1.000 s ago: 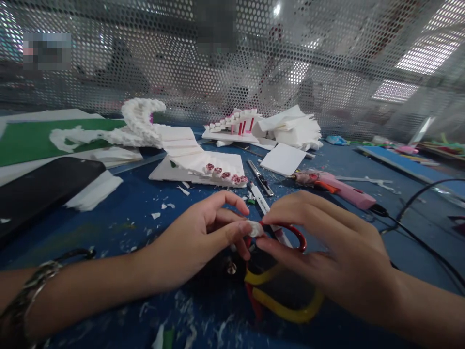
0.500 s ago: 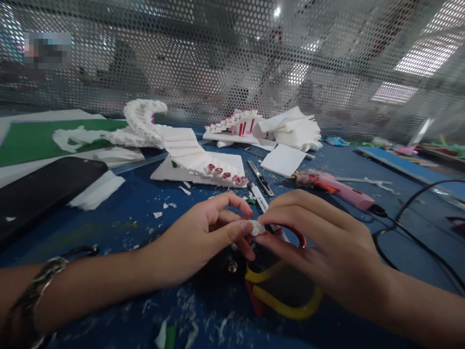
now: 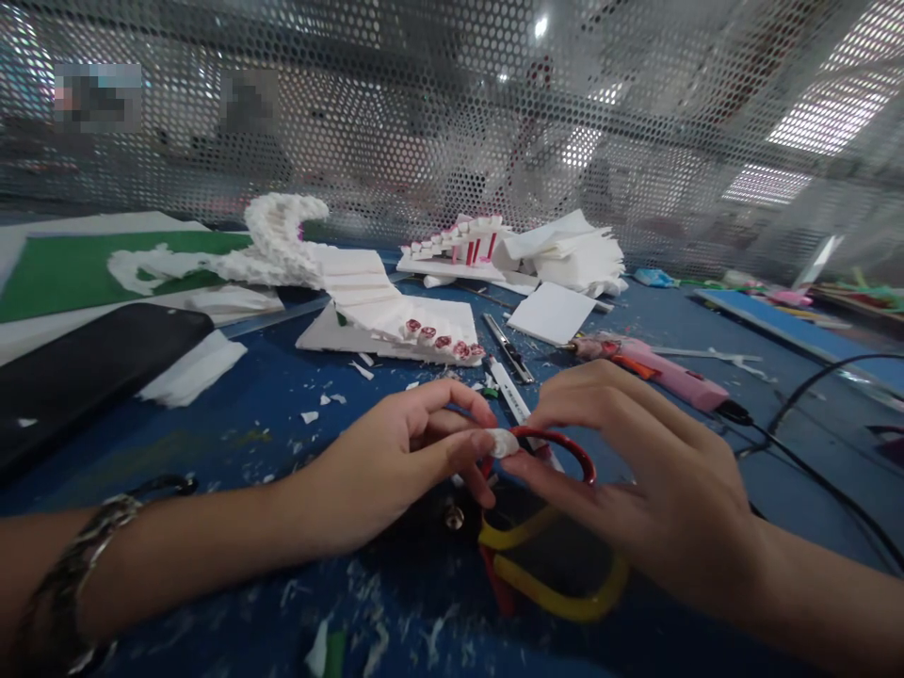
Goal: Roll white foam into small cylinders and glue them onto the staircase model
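Between the thumb and fingers of my left hand (image 3: 416, 452) is a small white piece of what looks like crumpled or rolled paper (image 3: 504, 443). My right hand (image 3: 636, 461) hovers at the piece's right side. Its thumb tip is at the piece's lower edge, while the index finger is lifted off, leaving a gap. Just below both hands lie scissors with red and yellow handles (image 3: 593, 598); their blades look dark and partly hidden. A white, printed stick-like tool (image 3: 509, 391) lies behind the fingers, and a box cutter (image 3: 508, 347) rests farther back.
A white paper model with red rolled ends (image 3: 360, 282) and a white stair-like model (image 3: 452, 250) stand behind. At right lies a pink glue gun (image 3: 670, 372) with a black cord. A black phone-like slab (image 3: 105, 367) is at left. Paper scraps litter the blue table (image 3: 268, 584).
My right index finger has lifted away from the white piece and the right hand has opened slightly. My left hand keeps its pinch on the piece.
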Motion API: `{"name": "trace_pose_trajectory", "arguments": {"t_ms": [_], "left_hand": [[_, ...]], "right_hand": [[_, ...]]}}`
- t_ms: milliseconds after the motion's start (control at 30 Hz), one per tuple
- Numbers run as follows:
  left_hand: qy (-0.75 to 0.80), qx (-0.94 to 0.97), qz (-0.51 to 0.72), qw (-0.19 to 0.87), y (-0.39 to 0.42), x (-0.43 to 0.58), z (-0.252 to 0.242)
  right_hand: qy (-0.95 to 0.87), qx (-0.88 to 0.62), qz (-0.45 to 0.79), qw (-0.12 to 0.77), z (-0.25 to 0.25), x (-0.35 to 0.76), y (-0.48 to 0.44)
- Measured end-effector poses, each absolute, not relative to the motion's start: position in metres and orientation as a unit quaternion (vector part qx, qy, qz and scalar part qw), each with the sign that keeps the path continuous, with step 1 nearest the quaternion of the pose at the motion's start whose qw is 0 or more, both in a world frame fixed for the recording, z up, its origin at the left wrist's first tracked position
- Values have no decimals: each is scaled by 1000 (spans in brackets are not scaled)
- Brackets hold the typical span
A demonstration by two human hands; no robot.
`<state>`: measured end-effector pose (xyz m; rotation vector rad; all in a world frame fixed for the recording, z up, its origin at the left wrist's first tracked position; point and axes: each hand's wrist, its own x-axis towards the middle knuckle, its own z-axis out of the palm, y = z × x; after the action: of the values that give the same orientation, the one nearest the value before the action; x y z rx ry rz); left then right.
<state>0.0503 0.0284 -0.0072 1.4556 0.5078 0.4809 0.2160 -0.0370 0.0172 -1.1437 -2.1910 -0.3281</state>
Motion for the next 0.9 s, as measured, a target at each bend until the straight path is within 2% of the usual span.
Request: {"name": "trace_pose_trajectory", "arguments": {"t_ms": [900], "left_hand": [[192, 624, 208, 728, 30, 50, -11]], "right_hand": [[-847, -430, -120, 289, 15, 217, -39]]}}
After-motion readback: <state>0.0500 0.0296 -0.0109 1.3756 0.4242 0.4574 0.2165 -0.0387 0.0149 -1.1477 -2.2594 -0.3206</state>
